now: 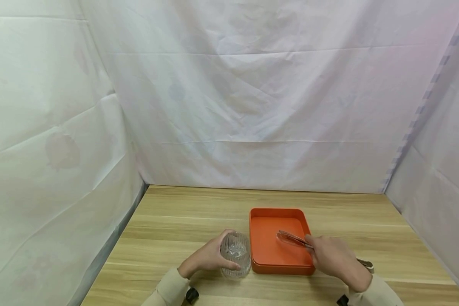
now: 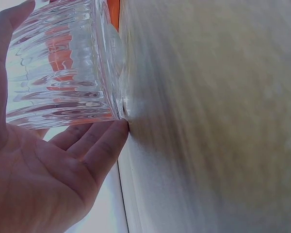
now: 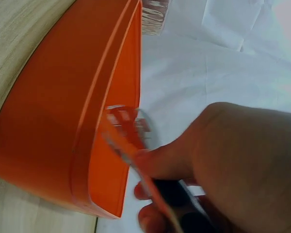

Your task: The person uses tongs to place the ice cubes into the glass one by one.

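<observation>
A clear ribbed glass (image 1: pixel 238 251) stands upright on the table, beside the left wall of a shallow orange tray (image 1: pixel 279 269). My left hand (image 1: pixel 209 256) wraps round its left side, thumb across the near face. In the left wrist view, fingertips (image 2: pixel 117 127) lie low at the base of the glass. My right hand (image 1: pixel 334 258), at the tray's right edge, grips metal tongs (image 1: pixel 293 239). Their jaws reach over the rim and point left above the tray floor; the handle end sticks out behind the hand. The jaws look blurred in the right wrist view.
A wood-grain table (image 1: pixel 199 206) lies under everything. White cloth (image 1: pixel 237 97) hangs behind it and along both sides. Dark bands with small black pieces (image 1: pixel 191 295) sit at both wrists.
</observation>
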`<action>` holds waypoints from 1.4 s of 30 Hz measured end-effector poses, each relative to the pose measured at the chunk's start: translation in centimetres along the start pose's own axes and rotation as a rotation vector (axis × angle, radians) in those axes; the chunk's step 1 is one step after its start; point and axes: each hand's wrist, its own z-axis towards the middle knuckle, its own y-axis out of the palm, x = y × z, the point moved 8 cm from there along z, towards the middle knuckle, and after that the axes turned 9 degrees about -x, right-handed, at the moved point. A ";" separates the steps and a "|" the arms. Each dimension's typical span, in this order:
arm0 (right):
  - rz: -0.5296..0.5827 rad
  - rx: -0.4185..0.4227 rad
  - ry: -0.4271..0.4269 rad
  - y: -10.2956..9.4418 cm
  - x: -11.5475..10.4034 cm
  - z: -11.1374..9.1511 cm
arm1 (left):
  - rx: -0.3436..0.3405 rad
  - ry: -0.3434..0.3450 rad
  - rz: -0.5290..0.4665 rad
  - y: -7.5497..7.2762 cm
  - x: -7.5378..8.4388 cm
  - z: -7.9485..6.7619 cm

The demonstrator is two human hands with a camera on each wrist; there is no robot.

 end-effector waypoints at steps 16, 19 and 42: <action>0.056 0.085 -0.023 -0.6 0.2 0.6 | 0.006 0.006 -0.007 0.0 -0.2 0.0; 0.065 0.095 -0.025 -0.7 0.1 0.7 | 0.004 0.007 -0.012 0.0 -0.2 0.0; 0.151 0.178 -0.024 -3.9 0.2 1.1 | 0.002 0.019 -0.012 -0.1 0.1 0.0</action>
